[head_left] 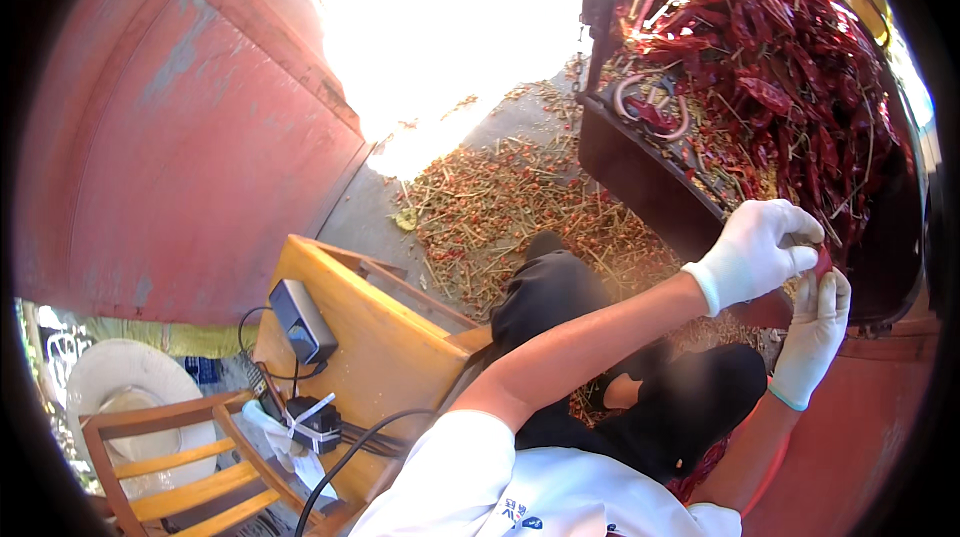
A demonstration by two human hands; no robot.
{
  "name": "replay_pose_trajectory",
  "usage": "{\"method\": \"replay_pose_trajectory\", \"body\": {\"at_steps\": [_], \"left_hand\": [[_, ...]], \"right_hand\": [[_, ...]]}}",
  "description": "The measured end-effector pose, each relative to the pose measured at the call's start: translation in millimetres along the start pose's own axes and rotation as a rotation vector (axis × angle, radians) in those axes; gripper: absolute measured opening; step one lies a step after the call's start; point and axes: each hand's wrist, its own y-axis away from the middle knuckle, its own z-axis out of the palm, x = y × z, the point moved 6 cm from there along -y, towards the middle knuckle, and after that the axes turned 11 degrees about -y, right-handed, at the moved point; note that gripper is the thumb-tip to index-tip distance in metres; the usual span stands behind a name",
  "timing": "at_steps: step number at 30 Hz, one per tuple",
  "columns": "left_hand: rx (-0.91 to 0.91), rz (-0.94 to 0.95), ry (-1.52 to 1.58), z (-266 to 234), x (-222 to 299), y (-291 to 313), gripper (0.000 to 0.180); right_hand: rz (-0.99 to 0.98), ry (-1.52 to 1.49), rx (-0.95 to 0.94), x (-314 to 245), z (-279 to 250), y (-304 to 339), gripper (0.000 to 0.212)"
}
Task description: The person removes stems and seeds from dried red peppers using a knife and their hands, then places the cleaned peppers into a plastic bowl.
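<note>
A dried red chili pepper (823, 263) is pinched between my two white-gloved hands, at the near edge of a dark container. My left hand (755, 249) reaches across from the left, its thumb and fingers closed at the pepper's upper end. From below, my right hand (815, 332) grips the same pepper with its fingertips. Beyond them the dark container (635, 162) holds a large heap of dried red chilies (770, 87) with stems and loose seeds. Scissors with pale pink handles (684, 125) lie inside, near its left rim.
Stems and red bits (500, 202) are spread over the grey floor beside my legs. To the left stand a wooden table (380, 387) with a small device (303, 322) and cables, a slatted chair (190, 507), and a pale hat (125, 387). A red metal panel (190, 157) rises behind.
</note>
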Motion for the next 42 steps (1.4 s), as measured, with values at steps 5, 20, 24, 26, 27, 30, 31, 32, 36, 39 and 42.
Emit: {"method": "replay_pose_trajectory", "body": {"at_steps": [5,20,24,26,27,30,31,32,36,39,42], "left_hand": [[0.106,0.166,-0.346,-6,2,2,0.020],[0.122,0.483,-1.099,16,-10,16,0.015],[0.068,0.370,-0.980,8,-10,15,0.014],[0.078,0.371,-0.875,9,-3,14,0.013],[0.083,0.308,-0.823,6,-7,11,0.014],[-0.070,-0.140,-0.265,5,-25,10,0.020],[-0.110,-0.309,-0.089,9,-28,12,0.022],[-0.133,-0.406,0.061,10,-26,15,0.023],[-0.106,-0.476,0.478,13,-42,19,0.029],[-0.049,-0.425,0.792,1,-47,10,0.028],[0.116,-0.344,0.340,-23,-31,7,0.026]], "right_hand": [[0.047,0.035,-0.059,7,-4,8,0.019],[-0.128,0.928,-0.163,6,47,24,0.025],[-0.141,0.867,-0.118,11,45,24,0.022],[-0.172,0.855,-0.105,10,39,22,0.022],[-0.189,0.846,-0.117,9,37,22,0.023],[-0.203,0.835,-0.164,-5,44,24,0.026],[-0.172,0.775,-0.161,-7,41,24,0.026],[-0.123,0.729,-0.162,-7,35,24,0.024],[0.043,0.446,-0.098,-5,33,26,0.021],[0.190,0.154,-0.071,5,30,33,0.020],[0.309,-0.027,0.018,17,8,46,0.023]]}}
